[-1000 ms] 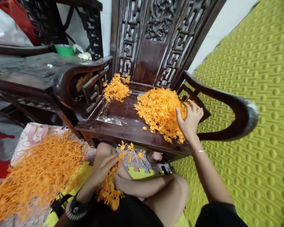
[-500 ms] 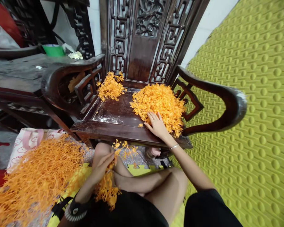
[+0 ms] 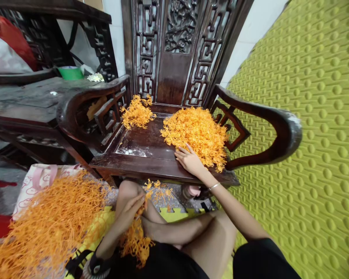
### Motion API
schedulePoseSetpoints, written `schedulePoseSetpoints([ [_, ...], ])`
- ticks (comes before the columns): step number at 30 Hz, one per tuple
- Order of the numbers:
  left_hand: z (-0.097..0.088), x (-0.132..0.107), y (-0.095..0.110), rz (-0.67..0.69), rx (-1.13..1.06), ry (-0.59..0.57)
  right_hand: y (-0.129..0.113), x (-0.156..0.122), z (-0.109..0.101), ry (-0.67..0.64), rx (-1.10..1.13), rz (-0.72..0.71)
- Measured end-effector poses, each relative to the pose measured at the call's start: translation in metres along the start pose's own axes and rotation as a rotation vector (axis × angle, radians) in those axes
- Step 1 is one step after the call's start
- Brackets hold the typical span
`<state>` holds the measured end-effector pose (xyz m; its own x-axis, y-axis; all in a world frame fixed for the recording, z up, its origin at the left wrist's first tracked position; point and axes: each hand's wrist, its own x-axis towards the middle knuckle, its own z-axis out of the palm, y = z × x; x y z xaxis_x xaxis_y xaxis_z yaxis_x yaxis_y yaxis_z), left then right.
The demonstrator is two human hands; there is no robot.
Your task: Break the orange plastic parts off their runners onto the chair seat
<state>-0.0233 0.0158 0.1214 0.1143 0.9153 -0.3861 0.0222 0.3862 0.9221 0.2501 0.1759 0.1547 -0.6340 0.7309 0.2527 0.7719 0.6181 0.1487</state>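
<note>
My left hand (image 3: 130, 214), over my lap, is closed around a bunch of orange spidery flower-like pieces (image 3: 138, 242). Some branching ends poke out beyond its fingertips, and more of the bunch hangs below the palm. On the wooden chair seat (image 3: 145, 143), my right hand (image 3: 190, 161) lies with fingers extended, at the near left edge of a large heap of orange spidery pieces (image 3: 196, 131). Whether anything is under that palm is hidden. A smaller clump of the same pieces (image 3: 137, 112) sits at the seat's back left.
A big mass of orange strands (image 3: 52, 221) spreads at the left beside a pink-and-white bag (image 3: 31, 190). Curved chair arms (image 3: 287, 131) flank the seat. Behind the left one stands a dark table (image 3: 23, 100) with a green round container (image 3: 71, 73). Yellow foam mat (image 3: 317, 186) covers the right.
My right hand has slid slightly left and down from the heap's edge onto the seat. A small loose piece beside it no longer shows. My left hand still grips its bunch; the view has shifted slightly.
</note>
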Motion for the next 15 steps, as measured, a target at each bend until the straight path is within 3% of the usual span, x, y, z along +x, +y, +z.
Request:
schedulePoseSetpoints([
  [4, 0.0, 0.002, -0.004, 0.029, 0.022, -0.033, 0.005, -0.009, -0.008, 0.034, 0.043, 0.059],
  [8, 0.005, 0.004, 0.001, 0.07, 0.031, -0.076, -0.028, -0.014, -0.036, 0.173, 0.356, 0.125],
  [12, 0.01, 0.0, 0.011, 0.103, 0.082, -0.121, -0.08, -0.015, -0.073, 0.108, 0.826, -0.091],
  [15, 0.009, -0.008, 0.02, 0.13, 0.144, -0.14, -0.116, -0.018, -0.086, -0.036, 0.895, -0.263],
])
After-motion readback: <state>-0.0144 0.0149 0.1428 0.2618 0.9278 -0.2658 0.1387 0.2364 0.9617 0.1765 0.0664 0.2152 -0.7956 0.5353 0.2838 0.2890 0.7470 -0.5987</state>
